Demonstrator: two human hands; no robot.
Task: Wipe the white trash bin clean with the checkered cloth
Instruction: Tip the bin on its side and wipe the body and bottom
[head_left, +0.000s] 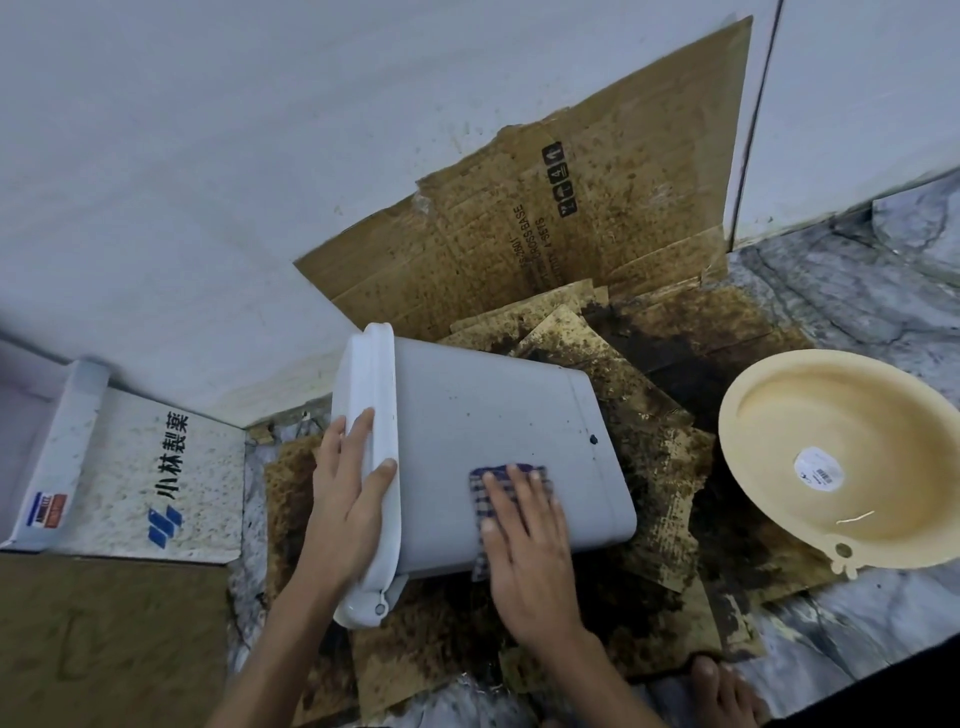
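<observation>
The white trash bin (483, 431) lies on its side on stained cardboard, its lid end toward the left. My left hand (345, 493) grips the lid rim, fingers over the edge. My right hand (524, 540) lies flat on the bin's side wall and presses the blue-and-white checkered cloth (488, 491) against it; most of the cloth is hidden under the palm. Small dark specks and one black spot show on the bin wall further right.
Dirty brown cardboard sheets (571, 228) cover the floor and lean on the white wall behind the bin. A cream plastic basin (831, 415) sits at the right. A white printed box (156, 467) lies at the left. A bare foot (722, 691) shows at bottom right on marble floor.
</observation>
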